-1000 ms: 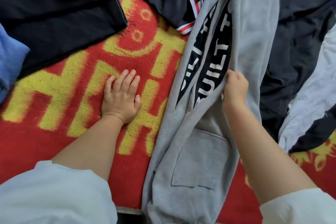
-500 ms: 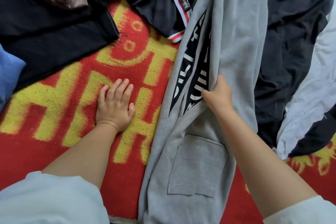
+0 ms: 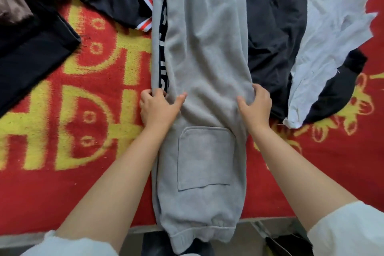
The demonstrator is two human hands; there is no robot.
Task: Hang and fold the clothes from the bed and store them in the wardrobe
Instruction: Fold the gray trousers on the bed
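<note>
Grey sweatpants [image 3: 203, 52] folded lengthwise on red blanket [image 3: 62, 183]; left hand [image 3: 158, 108] pinches left edge, right hand [image 3: 256, 106] grips right edge, fingers curled into cloth.

Bright, even, diffuse light, faint soft shadows, no glare, slightly soft focus, wide-angle bending at the edges

One grey sweatpants [image 3: 205, 52], two hands (both gripping it), several dark garments.
</note>
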